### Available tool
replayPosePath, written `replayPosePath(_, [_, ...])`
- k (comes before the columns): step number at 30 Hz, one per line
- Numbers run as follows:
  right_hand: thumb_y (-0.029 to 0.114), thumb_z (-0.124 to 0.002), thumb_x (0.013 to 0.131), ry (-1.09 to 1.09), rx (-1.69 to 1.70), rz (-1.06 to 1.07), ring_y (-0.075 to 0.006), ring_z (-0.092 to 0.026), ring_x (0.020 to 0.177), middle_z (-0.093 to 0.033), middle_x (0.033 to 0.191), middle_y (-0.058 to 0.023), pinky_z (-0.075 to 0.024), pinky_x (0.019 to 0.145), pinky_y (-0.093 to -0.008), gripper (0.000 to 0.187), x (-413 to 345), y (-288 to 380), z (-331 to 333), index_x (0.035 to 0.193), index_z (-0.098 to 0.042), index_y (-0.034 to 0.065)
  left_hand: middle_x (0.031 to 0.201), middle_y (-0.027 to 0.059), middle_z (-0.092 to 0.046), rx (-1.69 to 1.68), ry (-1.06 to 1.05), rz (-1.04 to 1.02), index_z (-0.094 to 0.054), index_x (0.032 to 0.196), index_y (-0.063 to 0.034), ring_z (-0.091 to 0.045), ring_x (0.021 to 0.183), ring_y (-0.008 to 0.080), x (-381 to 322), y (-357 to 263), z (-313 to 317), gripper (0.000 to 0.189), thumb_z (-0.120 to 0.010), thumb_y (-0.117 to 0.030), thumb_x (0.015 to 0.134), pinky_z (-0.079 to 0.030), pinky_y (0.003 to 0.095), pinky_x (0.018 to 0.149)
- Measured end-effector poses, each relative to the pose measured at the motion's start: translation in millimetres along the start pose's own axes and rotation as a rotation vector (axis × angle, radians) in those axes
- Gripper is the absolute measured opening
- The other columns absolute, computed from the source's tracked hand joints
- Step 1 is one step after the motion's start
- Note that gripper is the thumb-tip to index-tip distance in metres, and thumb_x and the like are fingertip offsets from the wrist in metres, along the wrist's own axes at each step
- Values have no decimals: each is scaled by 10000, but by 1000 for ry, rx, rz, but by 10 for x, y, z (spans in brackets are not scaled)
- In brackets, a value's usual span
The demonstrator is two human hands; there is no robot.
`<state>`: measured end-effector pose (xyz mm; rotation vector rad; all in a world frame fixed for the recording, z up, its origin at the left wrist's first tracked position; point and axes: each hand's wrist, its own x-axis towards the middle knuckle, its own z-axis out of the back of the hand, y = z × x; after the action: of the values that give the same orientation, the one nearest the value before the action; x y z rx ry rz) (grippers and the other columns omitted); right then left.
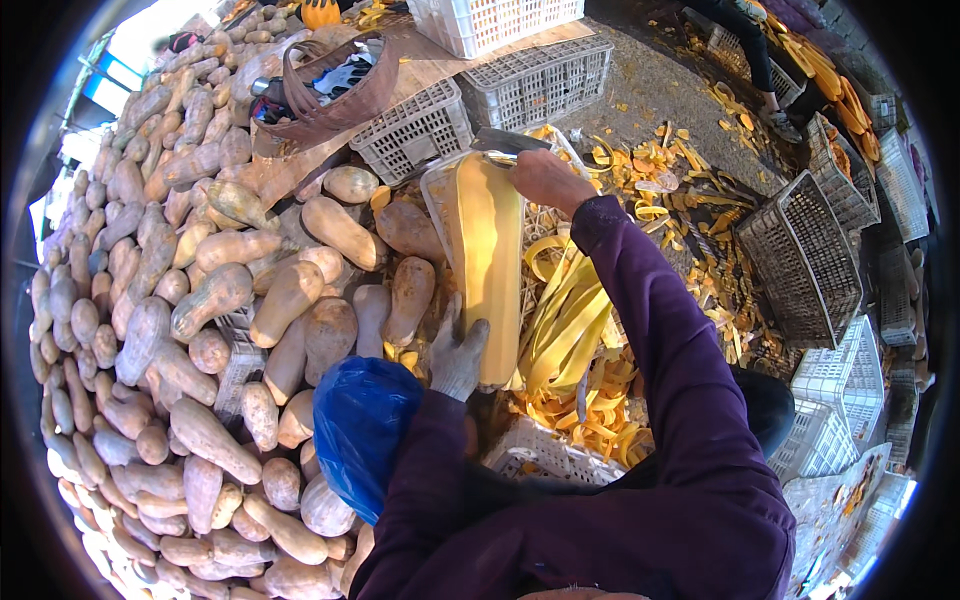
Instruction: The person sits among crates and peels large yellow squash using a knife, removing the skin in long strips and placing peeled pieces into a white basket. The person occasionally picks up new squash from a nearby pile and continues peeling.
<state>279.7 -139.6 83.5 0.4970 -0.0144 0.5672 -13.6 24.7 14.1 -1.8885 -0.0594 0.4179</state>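
A long, pale-yellow peeled squash (487, 270) lies lengthwise before me, over a crate. My right hand (547, 178), bare, is closed around a hand tool with a dark, flat part (510, 140) at the squash's far end. Just where its edge meets the flesh is hidden by the hand. My left hand (456, 352), in a pale knit glove, holds the squash's near left side, thumb against its edge. Long yellow peel strips (566, 322) are heaped right of the squash. Orange peelings (600, 412) lie nearer to me.
Unpeeled squashes (217, 292) form a large pile on the left. A brown basket (345, 97) holding gloves sits beyond it, near plastic crates (540, 82). A tipped crate (806, 259) stands right, past scattered peelings (675, 180). A blue plastic bag (365, 427) covers something by my left forearm. A person's leg (750, 52) shows at upper right.
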Motion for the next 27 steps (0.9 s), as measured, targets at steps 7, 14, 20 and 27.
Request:
replayPosePath(7, [120, -598, 875, -94, 15, 180, -325, -655, 667, -631, 701, -166, -532, 576, -440, 163, -1625, 686, -439, 748, -655, 33, 1526, 130, -519, 178, -26, -135, -376, 1562, 50, -517, 1319, 199, 69, 47, 32, 727, -677, -336, 1025, -394, 314, 1117])
replayPosePath(14, [175, -621, 932, 261, 135, 172, -339, -680, 697, -674, 831, -175, -559, 590, -439, 298, -3523, 1351, -895, 1140, -621, -39, 1601, 127, -423, 35, 36, -41, -322, 1574, 88, -442, 1413, 191, 197, -48, 50, 669, -627, -201, 1053, -328, 320, 1195])
replayPosePath(20, [205, -559, 991, -143, 363, -142, -466, -650, 719, -647, 746, -262, -523, 670, -516, 314, -2496, 1087, -319, 1149, -616, -60, 1623, 171, -407, 395, 3, -140, -380, 1553, 75, -412, 1460, 223, 319, -134, 208, 635, -625, -213, 1043, -329, 318, 1190])
replayPosePath(27, [278, -571, 994, -169, 562, -334, -483, -664, 800, -640, 811, -318, -521, 701, -525, 343, -1965, 622, -1037, 994, -644, -57, 1416, 154, -607, 368, -36, -69, -431, 1548, 35, -609, 1208, 213, 552, -159, -120, 661, -635, -141, 944, -467, 319, 1031])
